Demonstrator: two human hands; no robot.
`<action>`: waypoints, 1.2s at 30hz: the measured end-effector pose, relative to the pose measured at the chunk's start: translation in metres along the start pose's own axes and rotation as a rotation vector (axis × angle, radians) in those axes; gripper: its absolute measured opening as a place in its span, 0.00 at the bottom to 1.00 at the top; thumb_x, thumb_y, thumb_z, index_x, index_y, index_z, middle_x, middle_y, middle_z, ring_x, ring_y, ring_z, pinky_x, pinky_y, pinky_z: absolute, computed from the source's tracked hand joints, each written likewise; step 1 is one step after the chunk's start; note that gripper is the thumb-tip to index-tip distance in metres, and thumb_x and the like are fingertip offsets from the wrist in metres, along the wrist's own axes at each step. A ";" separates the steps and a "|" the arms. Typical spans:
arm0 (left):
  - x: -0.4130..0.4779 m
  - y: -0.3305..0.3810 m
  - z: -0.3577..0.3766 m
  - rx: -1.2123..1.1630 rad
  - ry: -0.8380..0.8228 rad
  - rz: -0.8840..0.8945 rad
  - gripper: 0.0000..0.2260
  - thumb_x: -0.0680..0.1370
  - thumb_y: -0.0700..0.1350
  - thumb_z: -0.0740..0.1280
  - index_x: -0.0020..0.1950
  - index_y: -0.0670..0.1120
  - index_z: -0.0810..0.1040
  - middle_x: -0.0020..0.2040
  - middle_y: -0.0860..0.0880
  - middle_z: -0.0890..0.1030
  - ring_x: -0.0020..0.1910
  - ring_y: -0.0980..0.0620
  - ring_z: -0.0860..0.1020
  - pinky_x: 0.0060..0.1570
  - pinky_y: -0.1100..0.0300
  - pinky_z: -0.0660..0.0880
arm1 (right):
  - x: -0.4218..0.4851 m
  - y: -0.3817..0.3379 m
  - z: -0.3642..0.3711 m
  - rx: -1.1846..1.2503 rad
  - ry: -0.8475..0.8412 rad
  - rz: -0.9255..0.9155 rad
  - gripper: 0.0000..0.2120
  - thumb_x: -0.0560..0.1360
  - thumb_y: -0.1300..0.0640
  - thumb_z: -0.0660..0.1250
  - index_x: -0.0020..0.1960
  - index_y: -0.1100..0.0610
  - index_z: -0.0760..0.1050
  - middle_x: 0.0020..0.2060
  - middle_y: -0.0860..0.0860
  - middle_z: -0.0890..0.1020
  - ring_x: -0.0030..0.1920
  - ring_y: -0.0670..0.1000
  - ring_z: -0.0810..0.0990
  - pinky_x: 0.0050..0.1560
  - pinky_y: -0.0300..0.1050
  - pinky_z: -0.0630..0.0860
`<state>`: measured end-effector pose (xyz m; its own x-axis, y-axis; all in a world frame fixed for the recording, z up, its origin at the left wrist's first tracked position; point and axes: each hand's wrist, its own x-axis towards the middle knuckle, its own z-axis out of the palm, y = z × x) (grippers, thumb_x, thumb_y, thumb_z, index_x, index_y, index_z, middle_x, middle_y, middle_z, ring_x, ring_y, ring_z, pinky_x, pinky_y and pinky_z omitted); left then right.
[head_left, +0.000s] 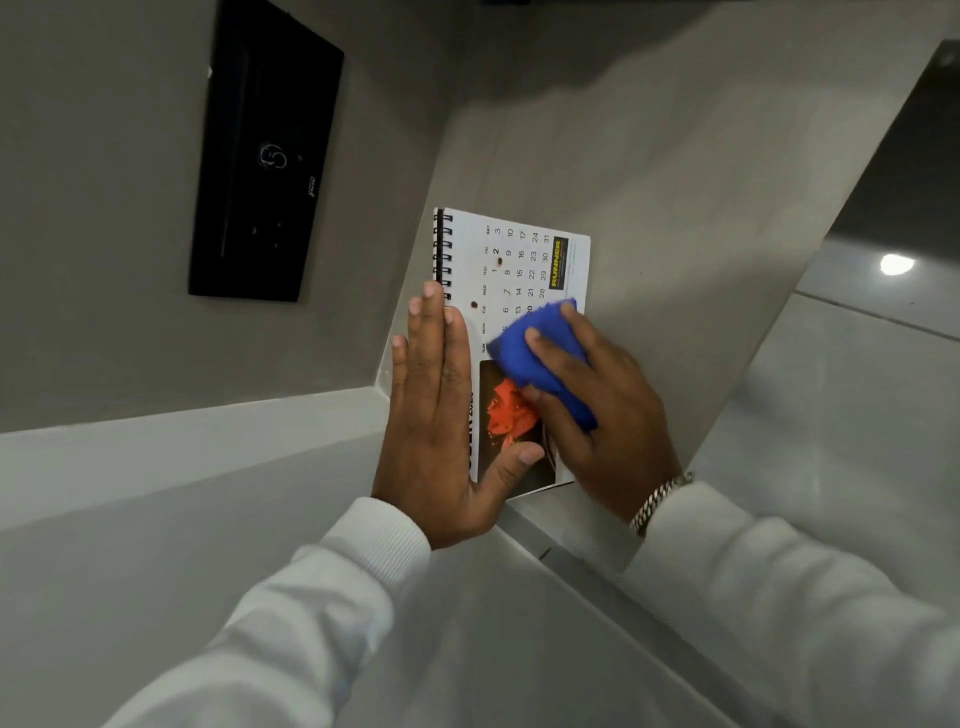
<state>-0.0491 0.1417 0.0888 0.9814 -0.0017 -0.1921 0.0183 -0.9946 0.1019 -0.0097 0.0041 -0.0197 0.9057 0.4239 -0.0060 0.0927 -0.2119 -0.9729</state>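
Against calendar, flat left hand

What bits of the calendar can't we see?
Head view, calendar:
Most Sunday and Monday dates: hidden under the blue cloth in the right hand.
Month title: mostly covered by the left hand.
Print beside the yellow logo: too small to read.

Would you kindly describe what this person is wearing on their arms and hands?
The left sleeve and right sleeve are long and white; the left ends in a ribbed cuff. A silver chain-link bracelet circles the right wrist. The left hand and right hand are bare: no gloves, no rings showing.
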 end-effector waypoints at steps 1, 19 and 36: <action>0.000 0.000 0.001 -0.003 -0.002 0.000 0.44 0.77 0.68 0.52 0.80 0.38 0.43 0.82 0.44 0.40 0.82 0.42 0.42 0.79 0.38 0.46 | 0.012 -0.001 -0.003 -0.015 0.027 -0.006 0.23 0.76 0.52 0.65 0.70 0.52 0.67 0.73 0.58 0.66 0.68 0.57 0.70 0.67 0.48 0.66; 0.000 0.001 0.000 0.007 -0.012 -0.022 0.41 0.78 0.66 0.52 0.80 0.41 0.42 0.82 0.48 0.37 0.82 0.43 0.41 0.80 0.40 0.45 | 0.006 -0.006 -0.002 0.067 0.005 -0.051 0.22 0.76 0.49 0.64 0.69 0.52 0.69 0.72 0.55 0.67 0.68 0.56 0.70 0.66 0.52 0.70; -0.001 0.002 0.000 -0.017 -0.022 -0.033 0.41 0.78 0.66 0.52 0.80 0.43 0.40 0.82 0.49 0.37 0.82 0.43 0.42 0.77 0.35 0.53 | -0.002 -0.014 0.008 0.142 0.048 -0.006 0.23 0.76 0.48 0.63 0.70 0.51 0.67 0.73 0.52 0.64 0.70 0.54 0.68 0.67 0.53 0.70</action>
<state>-0.0500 0.1393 0.0894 0.9758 0.0285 -0.2167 0.0538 -0.9923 0.1118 -0.0164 0.0132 -0.0079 0.9243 0.3815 0.0076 0.0418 -0.0814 -0.9958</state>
